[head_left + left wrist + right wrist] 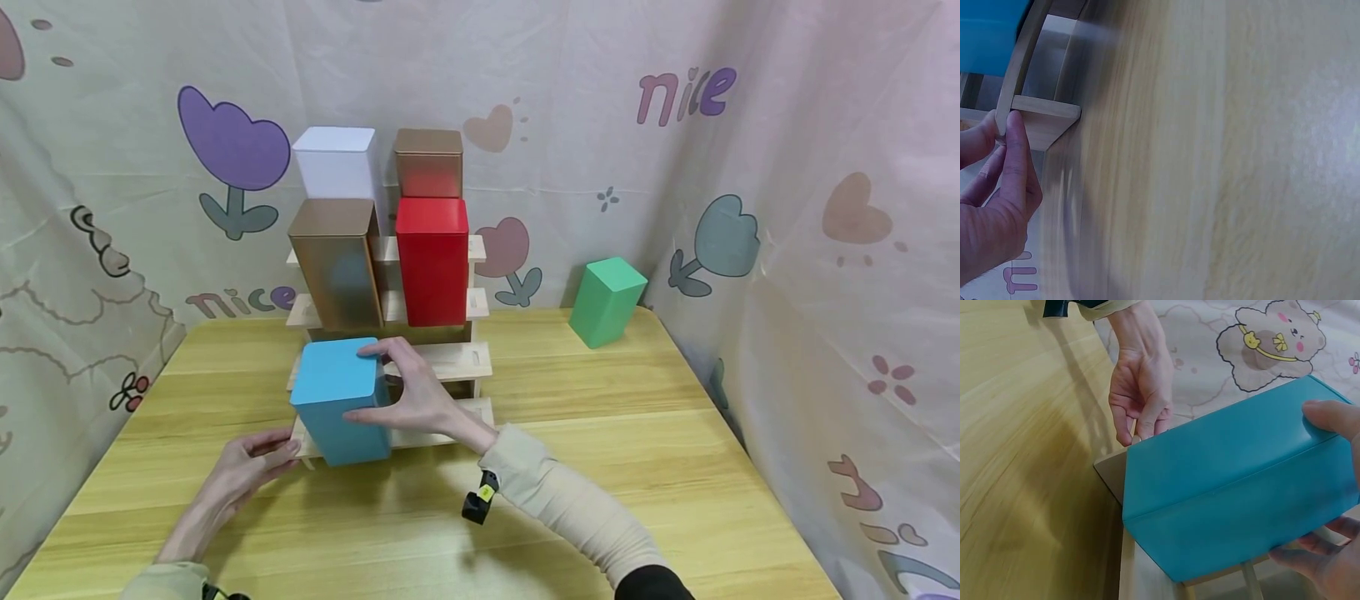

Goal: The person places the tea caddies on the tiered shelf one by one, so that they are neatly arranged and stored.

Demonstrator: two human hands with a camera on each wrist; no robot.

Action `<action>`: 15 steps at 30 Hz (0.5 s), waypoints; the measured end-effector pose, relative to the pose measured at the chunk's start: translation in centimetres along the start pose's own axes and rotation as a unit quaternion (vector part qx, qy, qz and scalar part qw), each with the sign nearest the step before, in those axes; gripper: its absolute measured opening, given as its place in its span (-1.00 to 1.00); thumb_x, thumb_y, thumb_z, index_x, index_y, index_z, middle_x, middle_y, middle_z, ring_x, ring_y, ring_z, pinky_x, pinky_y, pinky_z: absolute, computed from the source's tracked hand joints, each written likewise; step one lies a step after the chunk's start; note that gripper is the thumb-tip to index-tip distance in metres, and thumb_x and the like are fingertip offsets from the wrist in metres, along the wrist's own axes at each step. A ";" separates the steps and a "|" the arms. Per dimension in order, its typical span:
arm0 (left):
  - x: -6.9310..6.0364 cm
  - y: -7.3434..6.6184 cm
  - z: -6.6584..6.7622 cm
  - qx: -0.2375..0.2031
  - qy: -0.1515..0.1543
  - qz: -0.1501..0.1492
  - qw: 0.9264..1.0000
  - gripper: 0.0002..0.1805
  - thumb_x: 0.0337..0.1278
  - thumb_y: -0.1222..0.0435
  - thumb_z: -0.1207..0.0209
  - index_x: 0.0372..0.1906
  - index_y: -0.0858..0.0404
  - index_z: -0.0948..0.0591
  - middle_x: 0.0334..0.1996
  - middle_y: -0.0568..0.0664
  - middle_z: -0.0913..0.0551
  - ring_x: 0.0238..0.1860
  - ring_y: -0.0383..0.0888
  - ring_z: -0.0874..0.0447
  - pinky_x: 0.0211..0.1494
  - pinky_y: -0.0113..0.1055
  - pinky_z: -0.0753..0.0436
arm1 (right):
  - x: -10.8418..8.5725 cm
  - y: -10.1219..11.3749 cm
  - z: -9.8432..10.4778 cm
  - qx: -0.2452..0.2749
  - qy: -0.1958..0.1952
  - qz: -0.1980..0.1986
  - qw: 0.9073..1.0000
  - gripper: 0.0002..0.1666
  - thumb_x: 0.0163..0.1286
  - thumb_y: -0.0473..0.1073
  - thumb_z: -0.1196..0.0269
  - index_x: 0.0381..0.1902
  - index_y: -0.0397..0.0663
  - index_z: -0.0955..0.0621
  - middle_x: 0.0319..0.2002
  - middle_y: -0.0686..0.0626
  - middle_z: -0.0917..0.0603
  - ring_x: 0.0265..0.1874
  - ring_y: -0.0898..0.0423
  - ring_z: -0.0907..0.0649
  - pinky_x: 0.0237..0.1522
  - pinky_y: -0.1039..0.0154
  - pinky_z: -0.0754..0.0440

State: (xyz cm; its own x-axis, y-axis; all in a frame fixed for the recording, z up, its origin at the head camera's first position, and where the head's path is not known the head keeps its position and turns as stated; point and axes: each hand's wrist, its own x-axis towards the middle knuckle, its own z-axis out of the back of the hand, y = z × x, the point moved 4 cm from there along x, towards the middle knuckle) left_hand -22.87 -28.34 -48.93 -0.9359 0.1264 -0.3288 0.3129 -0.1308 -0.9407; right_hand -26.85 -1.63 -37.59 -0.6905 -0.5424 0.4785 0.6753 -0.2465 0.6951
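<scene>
A blue box [337,417] stands at the left of the lowest tier of a stepped wooden rack [450,360], seemingly tilted a little. My right hand [420,392] grips its upper right part, thumb on the front and fingers toward the back; the right wrist view shows the thumb and fingers on separate faces of the box [1229,469]. With thumb and fingers, my left hand [243,475] pinches the left end of the lowest tier, seen closely in the left wrist view as a thin wooden edge [1019,69].
Higher on the rack stand a white box [337,162], a large bronze box [337,267], a smaller bronze box [429,162] and a red box [432,262]. A green box [607,302] is on the wooden table [600,467] at the back right, near the printed curtain [570,100].
</scene>
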 end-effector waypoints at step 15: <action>-0.1 0.0 0.0 -0.008 -0.005 0.006 1.000 -0.24 0.41 0.38 -0.16 0.45 0.69 -0.07 -0.21 -0.20 -0.65 -0.19 -0.37 -0.73 0.07 -0.42 -0.81 | 0.1 0.5 -0.3 -0.002 0.001 0.000 1.000 -0.13 0.05 -0.09 -0.56 0.29 -0.01 -0.40 0.22 -0.07 -0.50 0.20 0.04 -0.50 0.29 0.01 -0.67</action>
State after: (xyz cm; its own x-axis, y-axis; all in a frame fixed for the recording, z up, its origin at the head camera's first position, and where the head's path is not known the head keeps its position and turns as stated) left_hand -22.81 -28.34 -48.90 -0.9336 0.1161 -0.3389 0.3262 -0.1157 -0.9382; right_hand -26.54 -2.08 -37.38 -0.6897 -0.5436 0.4783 0.6770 -0.2500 0.6922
